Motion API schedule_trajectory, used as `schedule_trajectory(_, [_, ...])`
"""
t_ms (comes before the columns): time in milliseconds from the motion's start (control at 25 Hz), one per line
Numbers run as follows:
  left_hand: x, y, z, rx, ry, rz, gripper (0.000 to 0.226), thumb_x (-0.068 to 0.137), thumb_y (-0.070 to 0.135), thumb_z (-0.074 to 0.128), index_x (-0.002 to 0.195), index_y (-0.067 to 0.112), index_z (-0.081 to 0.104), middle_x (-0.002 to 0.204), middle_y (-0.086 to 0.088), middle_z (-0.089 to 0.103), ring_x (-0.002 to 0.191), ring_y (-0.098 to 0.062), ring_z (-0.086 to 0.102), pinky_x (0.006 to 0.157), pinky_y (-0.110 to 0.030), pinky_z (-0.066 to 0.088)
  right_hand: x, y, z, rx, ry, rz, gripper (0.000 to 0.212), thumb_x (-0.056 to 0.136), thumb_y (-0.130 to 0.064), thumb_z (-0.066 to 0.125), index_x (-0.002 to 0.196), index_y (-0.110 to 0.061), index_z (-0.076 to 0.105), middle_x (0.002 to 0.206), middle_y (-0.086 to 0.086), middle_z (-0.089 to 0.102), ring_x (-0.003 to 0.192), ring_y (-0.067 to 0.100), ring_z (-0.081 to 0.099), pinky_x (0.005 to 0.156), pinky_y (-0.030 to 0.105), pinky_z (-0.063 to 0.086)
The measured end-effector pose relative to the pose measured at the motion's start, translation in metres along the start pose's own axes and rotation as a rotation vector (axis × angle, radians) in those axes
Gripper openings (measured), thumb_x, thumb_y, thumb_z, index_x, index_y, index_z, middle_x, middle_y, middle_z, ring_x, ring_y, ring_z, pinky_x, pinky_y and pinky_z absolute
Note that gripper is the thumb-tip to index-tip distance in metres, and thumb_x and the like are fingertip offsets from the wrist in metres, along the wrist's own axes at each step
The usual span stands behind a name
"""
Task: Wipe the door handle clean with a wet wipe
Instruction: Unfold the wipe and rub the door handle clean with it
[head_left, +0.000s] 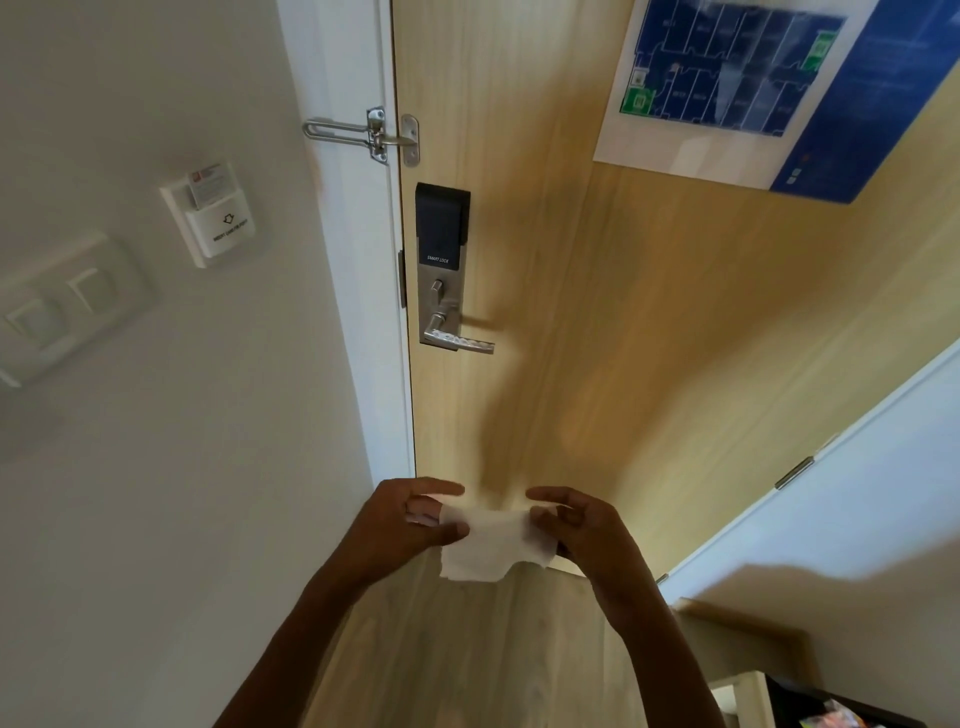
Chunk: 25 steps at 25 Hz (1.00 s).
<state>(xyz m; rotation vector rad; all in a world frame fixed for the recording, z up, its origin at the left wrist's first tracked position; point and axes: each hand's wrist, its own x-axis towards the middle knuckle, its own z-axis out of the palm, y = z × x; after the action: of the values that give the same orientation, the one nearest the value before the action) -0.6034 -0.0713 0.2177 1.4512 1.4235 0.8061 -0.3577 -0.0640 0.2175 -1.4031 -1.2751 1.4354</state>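
Both hands pinch a white wet wipe (488, 545) stretched between them, the left hand (410, 519) at one edge and the right hand (582, 525) at the other. The silver door handle (457, 340) sits well above them on the wooden door (545, 260), untouched, under a black smart lock (441, 226).

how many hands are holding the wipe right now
2: the left hand pinches the left edge of the white wet wipe, the right hand pinches its right edge, both below the silver lever door handle.
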Motion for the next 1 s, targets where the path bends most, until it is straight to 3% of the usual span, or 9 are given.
schedule_trajectory(80, [0.001, 0.004, 0.0, 0.108, -0.062, 0.039, 0.046, 0.065, 0.028, 0.086, 0.108, 0.023, 0.072, 0.102, 0.002, 0.075, 0.087, -0.012, 0.072, 0.085, -0.037, 0.059, -0.001, -0.001, -0.004, -0.074, -0.066, -0.037, 0.024, 0.079, -0.019, 0.078, 0.101, -0.028, 0.074, 0.093, -0.001, 0.077, 0.086, 0.015, 0.073, 0.075, 0.032, 0.061])
schedule_trajectory(200, [0.007, 0.014, -0.002, 0.249, -0.069, 0.082, 0.038, 0.065, 0.022, 0.086, 0.101, 0.019, 0.076, 0.101, 0.003, 0.075, 0.085, -0.01, 0.072, 0.083, -0.03, 0.059, 0.002, -0.005, -0.006, -0.241, -0.095, -0.069, 0.033, 0.075, -0.017, 0.081, 0.106, -0.025, 0.072, 0.099, -0.001, 0.075, 0.083, 0.014, 0.072, 0.07, 0.023, 0.059])
schedule_trajectory(320, [0.014, 0.026, -0.005, 0.237, -0.012, 0.113, 0.02, 0.068, 0.027, 0.084, 0.087, 0.026, 0.078, 0.084, 0.015, 0.075, 0.077, -0.003, 0.071, 0.07, -0.014, 0.055, 0.007, -0.011, -0.011, -0.292, -0.079, -0.096, 0.033, 0.077, -0.013, 0.079, 0.108, -0.02, 0.07, 0.094, 0.006, 0.075, 0.081, 0.021, 0.072, 0.076, 0.033, 0.061])
schedule_trajectory(400, [0.016, 0.032, -0.007, 0.237, -0.01, 0.154, 0.014, 0.071, 0.028, 0.082, 0.084, 0.025, 0.079, 0.081, 0.014, 0.075, 0.075, -0.001, 0.07, 0.069, -0.009, 0.052, 0.01, -0.016, -0.018, -0.282, -0.082, -0.114, 0.026, 0.081, -0.011, 0.077, 0.105, -0.019, 0.071, 0.081, 0.004, 0.075, 0.073, 0.019, 0.07, 0.075, 0.034, 0.061])
schedule_trajectory(480, [0.018, 0.035, -0.009, 0.211, -0.006, 0.167, 0.015, 0.072, 0.027, 0.081, 0.085, 0.02, 0.08, 0.082, 0.007, 0.077, 0.074, -0.006, 0.071, 0.072, -0.015, 0.055, 0.013, -0.019, -0.024, -0.306, -0.081, -0.139, 0.018, 0.085, -0.011, 0.073, 0.1, -0.02, 0.073, 0.066, -0.004, 0.072, 0.064, 0.013, 0.065, 0.067, 0.029, 0.059])
schedule_trajectory(640, [0.021, 0.034, -0.01, 0.202, 0.016, 0.201, 0.012, 0.074, 0.035, 0.077, 0.074, 0.023, 0.076, 0.077, 0.014, 0.074, 0.076, -0.005, 0.069, 0.072, -0.018, 0.052, 0.016, -0.026, -0.032, -0.417, -0.157, -0.257, 0.014, 0.09, -0.013, 0.066, 0.098, -0.02, 0.076, 0.085, -0.005, 0.074, 0.07, 0.004, 0.064, 0.063, 0.015, 0.052])
schedule_trajectory(760, [0.023, 0.038, -0.01, 0.206, 0.007, 0.19, 0.018, 0.077, 0.049, 0.068, 0.081, 0.032, 0.073, 0.082, 0.024, 0.072, 0.086, 0.003, 0.065, 0.077, -0.018, 0.049, 0.018, -0.03, -0.039, -0.421, -0.238, -0.271, 0.024, 0.081, -0.022, 0.077, 0.104, -0.016, 0.074, 0.095, 0.0, 0.075, 0.083, 0.011, 0.07, 0.074, 0.023, 0.058])
schedule_trajectory(880, [0.026, 0.041, -0.009, 0.158, -0.008, 0.191, 0.012, 0.081, 0.047, 0.064, 0.082, 0.036, 0.069, 0.083, 0.023, 0.071, 0.086, 0.0, 0.066, 0.073, -0.017, 0.048, 0.02, -0.034, -0.04, -0.479, -0.183, -0.333, 0.009, 0.084, -0.027, 0.073, 0.086, -0.02, 0.076, 0.078, 0.001, 0.074, 0.07, 0.012, 0.067, 0.067, 0.028, 0.055])
schedule_trajectory(1000, [0.026, 0.042, -0.006, 0.059, 0.026, 0.167, 0.009, 0.086, 0.042, 0.062, 0.086, 0.034, 0.068, 0.085, 0.015, 0.075, 0.083, -0.007, 0.07, 0.068, -0.021, 0.054, 0.025, -0.036, -0.041, -0.494, -0.082, -0.357, 0.017, 0.089, -0.032, 0.066, 0.074, -0.025, 0.069, 0.075, -0.005, 0.069, 0.07, 0.008, 0.064, 0.067, 0.026, 0.053])
